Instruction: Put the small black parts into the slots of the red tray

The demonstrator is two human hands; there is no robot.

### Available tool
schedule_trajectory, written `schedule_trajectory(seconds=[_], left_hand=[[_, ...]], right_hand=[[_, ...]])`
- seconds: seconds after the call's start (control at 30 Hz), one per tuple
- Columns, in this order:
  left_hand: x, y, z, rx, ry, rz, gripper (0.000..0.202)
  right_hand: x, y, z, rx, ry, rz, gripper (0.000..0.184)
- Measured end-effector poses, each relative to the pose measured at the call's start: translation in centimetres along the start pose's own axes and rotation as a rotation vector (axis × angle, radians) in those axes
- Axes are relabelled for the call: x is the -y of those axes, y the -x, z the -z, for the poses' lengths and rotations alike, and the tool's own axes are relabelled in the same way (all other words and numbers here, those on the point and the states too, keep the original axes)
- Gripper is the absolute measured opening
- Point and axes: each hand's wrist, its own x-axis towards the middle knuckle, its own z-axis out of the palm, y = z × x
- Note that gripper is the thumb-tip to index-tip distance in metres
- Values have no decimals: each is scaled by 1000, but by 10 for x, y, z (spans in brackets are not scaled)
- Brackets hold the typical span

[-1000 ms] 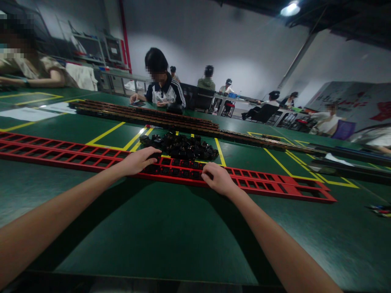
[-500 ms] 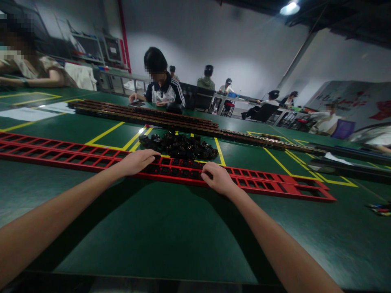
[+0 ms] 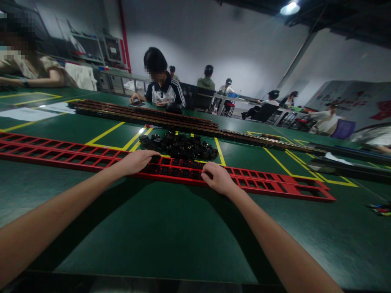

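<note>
A long red slotted rack (image 3: 269,185) lies across the green table (image 3: 159,236), with small black parts seated in its middle slots. Behind it sits a heap of loose black parts (image 3: 180,146). My left hand (image 3: 136,160) rests palm down on the rack, its fingers stretched flat over the filled slots. My right hand (image 3: 216,178) lies on the rack's near edge with its fingers curled; whether they hold anything is hidden.
Long dark rails (image 3: 143,114) are stacked farther back on the table. Yellow lines (image 3: 122,140) mark out squares. A person in a dark striped jacket (image 3: 163,87) sits opposite; other people sit at the far left and right. Small coloured items (image 3: 380,209) lie at the right edge.
My left hand has flattened a little onto the rack's slots. My right hand has stayed in place.
</note>
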Motion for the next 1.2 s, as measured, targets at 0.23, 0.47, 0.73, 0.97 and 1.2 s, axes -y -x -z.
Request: schedule_trajectory(seconds=[0.23, 0.47, 0.73, 0.97, 1.2], left_hand=[[-4, -2, 5, 24, -50, 28, 50], [3, -5, 4, 44, -39, 14, 51], [-3, -5, 5, 82, -5, 26, 51], [2, -3, -6, -123, -47, 3, 51], [10, -2, -8, -202, -160, 97, 43]], right_hand=[[-2, 0, -2, -2, 3, 4, 9], [-2, 0, -1, 0, 2, 7, 9], [-3, 0, -1, 5, 5, -4, 9], [-3, 0, -1, 14, 3, -12, 9], [-5, 0, -2, 3, 3, -5, 9]])
